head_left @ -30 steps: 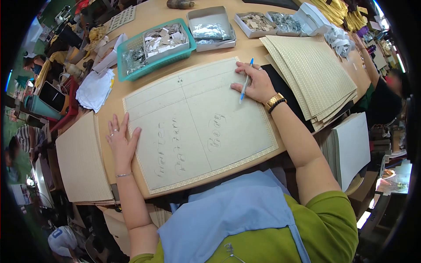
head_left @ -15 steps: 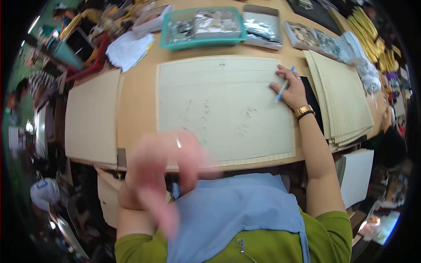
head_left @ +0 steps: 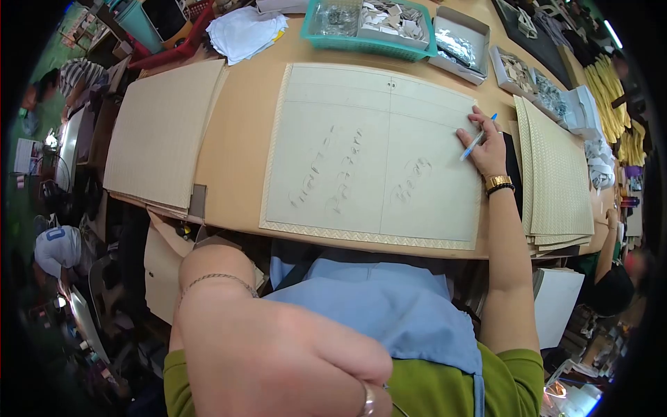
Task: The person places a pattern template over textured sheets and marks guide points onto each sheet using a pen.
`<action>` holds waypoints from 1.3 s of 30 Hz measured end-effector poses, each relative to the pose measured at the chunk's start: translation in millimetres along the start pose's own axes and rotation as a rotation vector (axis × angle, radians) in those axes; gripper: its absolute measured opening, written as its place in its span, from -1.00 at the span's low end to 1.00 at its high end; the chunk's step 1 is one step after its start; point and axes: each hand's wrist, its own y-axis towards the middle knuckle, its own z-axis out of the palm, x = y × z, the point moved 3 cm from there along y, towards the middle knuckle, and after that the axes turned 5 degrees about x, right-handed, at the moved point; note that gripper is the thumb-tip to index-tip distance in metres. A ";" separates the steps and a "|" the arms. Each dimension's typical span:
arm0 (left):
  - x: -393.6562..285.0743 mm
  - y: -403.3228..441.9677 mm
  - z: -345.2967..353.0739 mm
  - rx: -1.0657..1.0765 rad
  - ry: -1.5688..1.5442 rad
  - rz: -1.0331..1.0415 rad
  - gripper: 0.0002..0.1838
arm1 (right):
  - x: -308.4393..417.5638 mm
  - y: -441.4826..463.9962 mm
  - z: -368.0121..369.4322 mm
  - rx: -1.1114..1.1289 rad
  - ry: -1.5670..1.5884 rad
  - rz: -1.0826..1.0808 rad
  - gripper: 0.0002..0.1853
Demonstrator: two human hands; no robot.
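Observation:
A pale sheet [head_left: 326, 167] with pencil lines and handwriting lies on a patterned sheet whose woven-look border [head_left: 361, 240] shows round its edges. On its right edge rests my right hand [head_left: 486, 144], with a blue-and-white pen [head_left: 478, 137] held between thumb and fingers. My left hand [head_left: 285, 361] is raised close to the camera, off the sheet and in front of the blue apron [head_left: 389, 299]. Its fingers are curled down, and whatever they hold, if anything, is hidden.
Stacked sheets lie on the table at left [head_left: 163, 132] and right [head_left: 556, 181]. Along the far side stand a teal basket [head_left: 372, 47] of small pieces and a white box [head_left: 458, 45] of packets. Other people are at the far left and right.
My left hand has left the sheet's left edge and come up close to the camera. My right hand keeps the pen at the right edge. The view has turned and shifted.

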 end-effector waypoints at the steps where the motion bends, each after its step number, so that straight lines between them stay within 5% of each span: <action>1: 1.5 -0.7 0.5 -0.002 0.005 -0.019 -0.87 | 0.7 0.4 -1.4 -0.001 -0.005 0.002 -0.52; 26: 54.4 0.9 26.5 0.045 -0.046 -0.122 -0.82 | -16.4 0.4 5.9 -0.001 0.043 -0.007 -0.54; 28: 61.5 -10.0 5.4 -0.007 0.136 -0.241 -0.81 | -12.0 1.8 3.3 -0.007 0.039 -0.006 -0.53; 31: 82.0 -57.5 -77.3 -0.330 0.807 -0.608 -0.80 | -10.2 0.6 1.2 -0.012 0.057 0.017 -0.54; 34: 104.4 -135.4 -163.4 -0.375 1.496 -0.816 -0.54 | -2.7 -0.5 0.8 -0.008 0.048 0.027 -0.54; 39: 124.8 -188.5 -178.7 -0.300 1.669 -1.190 -0.30 | 2.2 -0.4 -1.8 0.003 0.061 0.050 -0.53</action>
